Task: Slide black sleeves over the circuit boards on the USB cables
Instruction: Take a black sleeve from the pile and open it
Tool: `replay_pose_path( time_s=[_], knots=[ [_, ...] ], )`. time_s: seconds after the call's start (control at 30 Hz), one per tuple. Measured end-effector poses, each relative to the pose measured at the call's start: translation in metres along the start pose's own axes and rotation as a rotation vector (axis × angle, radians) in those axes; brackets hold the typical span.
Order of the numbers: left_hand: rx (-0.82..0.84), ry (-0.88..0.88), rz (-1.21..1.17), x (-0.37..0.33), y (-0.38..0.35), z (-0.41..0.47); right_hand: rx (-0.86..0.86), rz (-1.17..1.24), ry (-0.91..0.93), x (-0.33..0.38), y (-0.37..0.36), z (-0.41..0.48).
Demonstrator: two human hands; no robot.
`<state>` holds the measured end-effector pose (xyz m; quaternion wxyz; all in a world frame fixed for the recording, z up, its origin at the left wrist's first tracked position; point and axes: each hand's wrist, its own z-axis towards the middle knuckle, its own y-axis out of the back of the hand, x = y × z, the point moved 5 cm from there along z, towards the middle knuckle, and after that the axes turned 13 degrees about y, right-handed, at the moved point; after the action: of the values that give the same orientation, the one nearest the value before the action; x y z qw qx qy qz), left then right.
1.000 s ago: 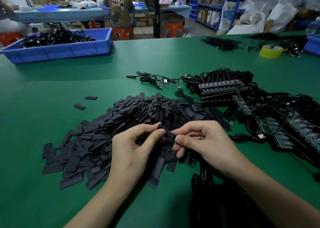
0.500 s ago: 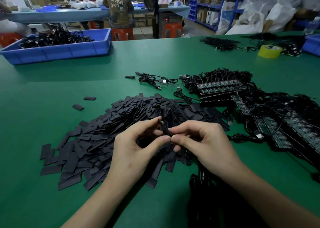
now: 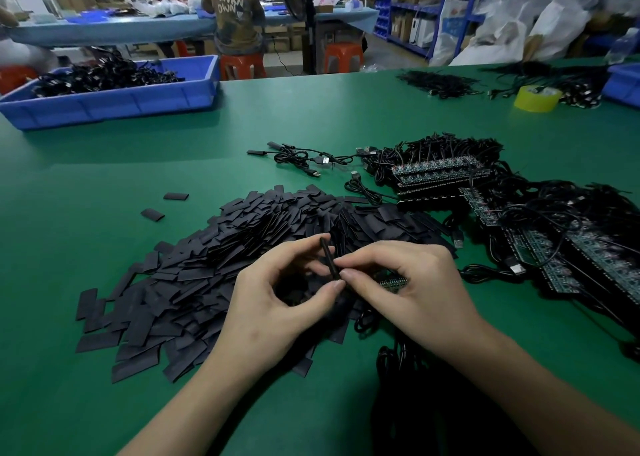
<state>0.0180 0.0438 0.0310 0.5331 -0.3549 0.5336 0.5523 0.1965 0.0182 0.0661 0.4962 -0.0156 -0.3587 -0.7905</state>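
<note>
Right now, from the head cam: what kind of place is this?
Likely an electronics assembly workshop: a heap of black sleeves on a green bench, stacked circuit boards with USB cables, and a blue bin full of cables.

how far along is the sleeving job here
Done: two cables beyond the pile seem sleeved already. In hand: left hand and right hand pinch one sleeve, a board peeking beneath the right. Left: stacks of bare boards and a large sleeve pile, so most remains.
</note>
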Motion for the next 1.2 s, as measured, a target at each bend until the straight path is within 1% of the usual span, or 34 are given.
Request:
replay_pose_path(
  time_s=[0.17,0.3,0.6,0.8,0.93,1.07,1.13,1.2],
  knots=[
    [0.012,-0.011,0.026,-0.001,0.000,0.000,-0.011,-0.113,0.083,0.005,-0.001,-0.002],
    [-0.004,-0.024,0.051,0.000,0.002,0.001,0.025,-0.168,0.107,0.006,-0.004,-0.002],
    [-0.102,-0.092,0.137,-0.013,0.005,-0.003,-0.031,-0.066,0.067,0.004,-0.005,-0.004],
    [-0.132,-0.055,0.126,-0.012,0.005,-0.004,-0.044,-0.086,0.070,0.005,-0.006,-0.004],
    [-0.141,-0.011,0.059,-0.010,0.008,-0.003,-0.037,0.001,-0.012,0.000,-0.009,-0.006],
    [-0.143,0.035,-0.024,-0.007,0.008,-0.001,0.054,0.095,-0.115,-0.004,-0.016,-0.009],
    [-0.137,0.052,-0.026,-0.007,0.008,0.000,0.100,0.162,-0.146,-0.006,-0.021,-0.011],
    [-0.129,0.068,-0.023,-0.006,0.008,0.000,0.091,0.204,-0.158,-0.008,-0.022,-0.012]
  ],
)
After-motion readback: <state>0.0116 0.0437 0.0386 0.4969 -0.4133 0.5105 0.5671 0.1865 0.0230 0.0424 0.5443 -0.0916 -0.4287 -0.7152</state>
